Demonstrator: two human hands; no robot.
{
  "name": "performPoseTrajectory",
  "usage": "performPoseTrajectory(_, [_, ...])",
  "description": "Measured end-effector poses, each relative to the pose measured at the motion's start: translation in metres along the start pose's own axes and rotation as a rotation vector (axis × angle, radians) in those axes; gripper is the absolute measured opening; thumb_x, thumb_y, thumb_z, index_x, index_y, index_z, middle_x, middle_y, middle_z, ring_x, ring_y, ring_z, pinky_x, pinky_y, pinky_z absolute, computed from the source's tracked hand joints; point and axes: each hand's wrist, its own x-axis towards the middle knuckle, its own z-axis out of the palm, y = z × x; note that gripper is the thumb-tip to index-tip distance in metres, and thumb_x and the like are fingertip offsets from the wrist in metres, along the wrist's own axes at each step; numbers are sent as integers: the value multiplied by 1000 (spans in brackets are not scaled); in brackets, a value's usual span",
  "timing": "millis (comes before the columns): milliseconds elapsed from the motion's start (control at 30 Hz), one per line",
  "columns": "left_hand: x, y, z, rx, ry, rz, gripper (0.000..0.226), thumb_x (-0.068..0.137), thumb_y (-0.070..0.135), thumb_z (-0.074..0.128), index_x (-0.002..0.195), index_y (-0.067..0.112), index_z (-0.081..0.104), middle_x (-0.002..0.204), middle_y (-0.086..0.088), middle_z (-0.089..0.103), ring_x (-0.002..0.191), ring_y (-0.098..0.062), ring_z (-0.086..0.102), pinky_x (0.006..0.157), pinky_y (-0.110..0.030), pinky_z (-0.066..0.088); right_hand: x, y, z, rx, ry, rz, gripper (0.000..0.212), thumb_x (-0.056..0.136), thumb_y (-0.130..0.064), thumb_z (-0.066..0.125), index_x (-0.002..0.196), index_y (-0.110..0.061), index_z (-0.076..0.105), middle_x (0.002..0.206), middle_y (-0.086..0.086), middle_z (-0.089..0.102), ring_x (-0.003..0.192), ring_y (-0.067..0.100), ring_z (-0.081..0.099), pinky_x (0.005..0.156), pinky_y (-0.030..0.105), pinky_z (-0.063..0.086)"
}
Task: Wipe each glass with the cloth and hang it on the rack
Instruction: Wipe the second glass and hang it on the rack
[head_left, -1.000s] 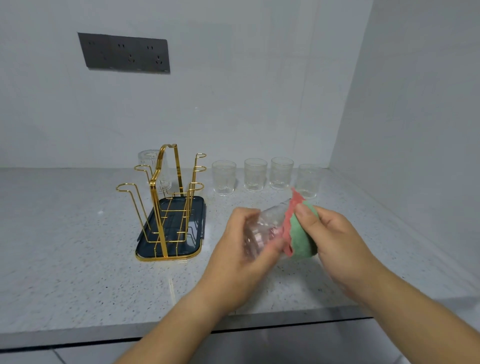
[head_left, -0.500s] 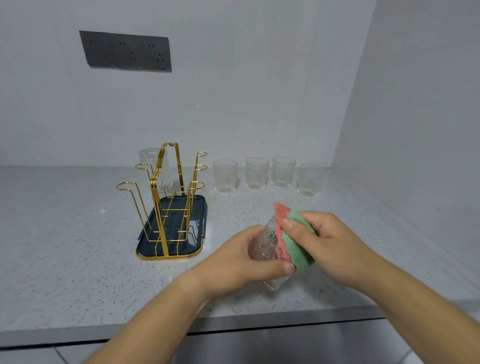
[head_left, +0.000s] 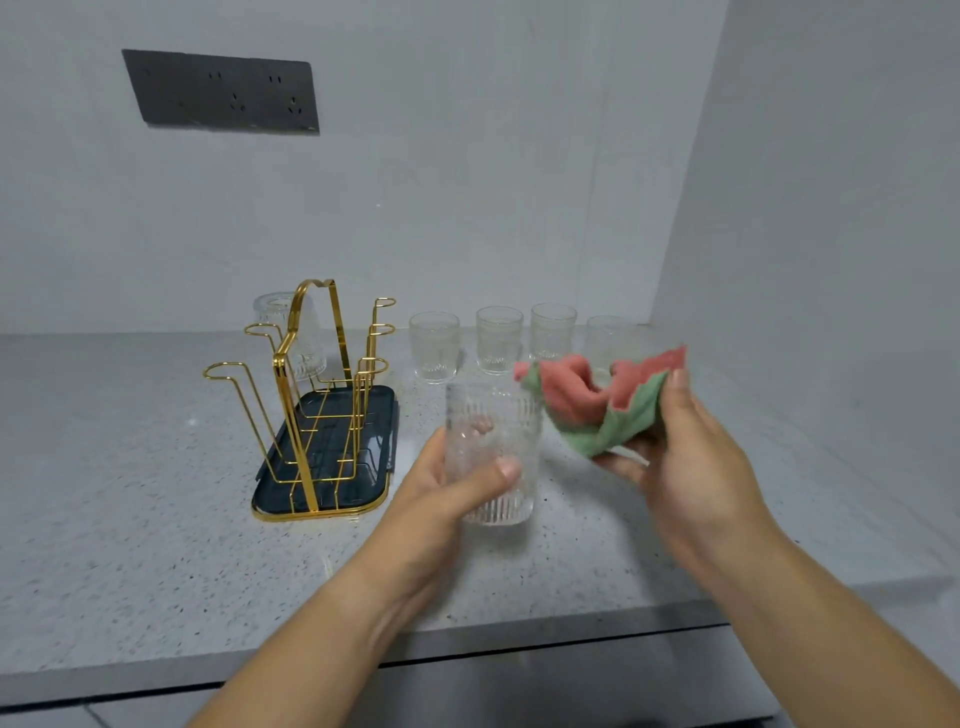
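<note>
Since the earlier moment the cloth (head_left: 597, 405) is coming away from the glass (head_left: 493, 441), which was tilted against it and is now standing upright in the air, mouth up. The left hand (head_left: 441, 491) is gripping this glass around its lower half, thumb on the near side and fingers curled behind, above the counter (head_left: 130, 493) and not far from its front edge. The right hand (head_left: 688, 460) is holding the cloth just beside the glass rim, on the right, thumb on top and fingers curled under it. The pink and green cloth is hanging crumpled; whether its tip is touching the rim, I cannot tell. To the left the gold rack (head_left: 283, 395) is standing on its dark tray (head_left: 376, 415), and one hung glass (head_left: 275, 317) is sitting upside down on a far hook. Four glasses (head_left: 434, 345) are standing in a row near the back wall, the rightmost one partly hidden by the cloth. A strip of bare counter is lying between the right edge of the tray and the left hand
</note>
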Motion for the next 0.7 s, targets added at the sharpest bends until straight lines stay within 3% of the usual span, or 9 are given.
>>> performPoseTrajectory(67, [4, 5, 2, -103, -2, 2, 67, 71, 24, 85, 135, 16, 65, 117, -7, 77, 102, -19, 74, 92, -38, 51, 0, 5, 0, 145, 20, 89, 49, 108, -46, 30, 119, -18, 68, 110, 8, 79, 104, 24, 76, 93, 48, 57])
performPoseTrajectory(167, [7, 11, 0, -218, 2, -12, 51, 77, 21, 74, 126, 12, 66, 106, -5, 79, 92, -15, 76, 83, -31, 55, 5, 6, -3, 262, 65, 158, 53, 108, -47, 30, 129, -10, 62, 108, 17, 78, 102, 29, 76, 96, 50, 56])
performPoseTrajectory(233, [8, 13, -1, -226, 2, 7, 47, 77, 20, 74, 123, 10, 66, 103, -5, 79, 92, -16, 76, 83, -32, 57, 3, 11, -3, 236, 58, 179, 54, 108, -47, 29, 128, -9, 63, 106, 19, 78, 102, 29, 76, 99, 49, 55])
performPoseTrajectory(333, [12, 10, 2, -227, 27, 80, 36, 78, 11, 75, 113, 8, 65, 97, -11, 75, 88, -22, 75, 78, -30, 61, -8, 27, 9, 186, 24, 253, 54, 108, -47, 30, 122, -10, 68, 102, 15, 80, 97, 25, 78, 90, 44, 57])
performPoseTrajectory(433, [13, 5, 11, -232, 39, 135, 37, 80, 11, 74, 115, 2, 64, 99, -20, 68, 85, -26, 70, 76, -31, 61, -15, 35, 28, 338, 33, 345, 54, 106, -49, 35, 120, -9, 68, 107, 16, 78, 99, 27, 77, 89, 42, 57])
performPoseTrajectory(600, [9, -5, 23, -175, 86, 233, 43, 83, 7, 75, 124, 2, 64, 111, -17, 77, 102, -25, 75, 85, -30, 59, -12, 32, 46, 589, -4, 346, 53, 107, -45, 38, 133, -6, 62, 124, 16, 73, 117, 30, 70, 111, 47, 47])
performPoseTrajectory(700, [6, -7, 28, -59, 137, 272, 45, 84, -2, 79, 124, 0, 59, 103, -13, 79, 96, -21, 77, 76, -25, 60, -19, 37, 56, 642, -125, 381, 57, 106, -47, 36, 137, -5, 58, 131, 15, 70, 125, 30, 65, 119, 47, 38])
